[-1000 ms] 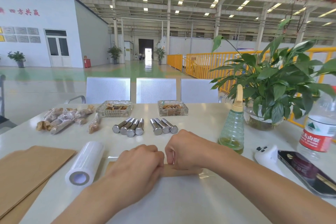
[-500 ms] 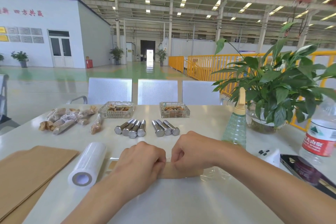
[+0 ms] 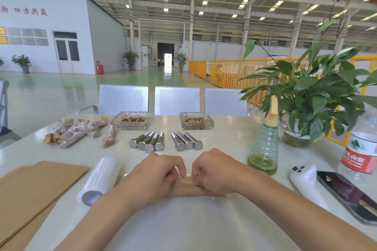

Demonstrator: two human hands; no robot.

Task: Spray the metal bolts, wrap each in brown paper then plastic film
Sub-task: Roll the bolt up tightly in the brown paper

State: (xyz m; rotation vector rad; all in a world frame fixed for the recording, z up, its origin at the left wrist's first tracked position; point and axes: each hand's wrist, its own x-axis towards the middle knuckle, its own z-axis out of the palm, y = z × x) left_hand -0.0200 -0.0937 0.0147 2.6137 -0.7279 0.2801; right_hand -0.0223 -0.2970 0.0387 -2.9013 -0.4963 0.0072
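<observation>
My left hand (image 3: pixel 157 175) and my right hand (image 3: pixel 216 171) both grip a brown-paper-wrapped bolt (image 3: pixel 185 187) lying on the white table (image 3: pixel 224 140), with clear plastic film around it. The bolt itself is hidden. Several bare metal bolts (image 3: pixel 146 142) lie in two groups beyond my hands, the right group (image 3: pixel 186 142) being three. A roll of plastic film (image 3: pixel 100 179) lies left of my left hand. Brown paper sheets (image 3: pixel 34 185) lie at the far left. A green spray bottle (image 3: pixel 265 149) stands to the right. Several wrapped bolts (image 3: pixel 75 132) are piled at the back left.
Two glass ashtrays (image 3: pixel 131 121) (image 3: pixel 196 121) sit behind the bolts. A potted plant (image 3: pixel 310 108), a water bottle (image 3: pixel 361 149), a white controller (image 3: pixel 306 179) and a phone (image 3: pixel 346 193) stand at the right. Three chairs (image 3: pixel 176 101) line the far edge.
My hands have drawn closer together on the bundle, and the paper roll now shows between my fingers. The loose film at its right end is tucked in. The view has tilted slightly.
</observation>
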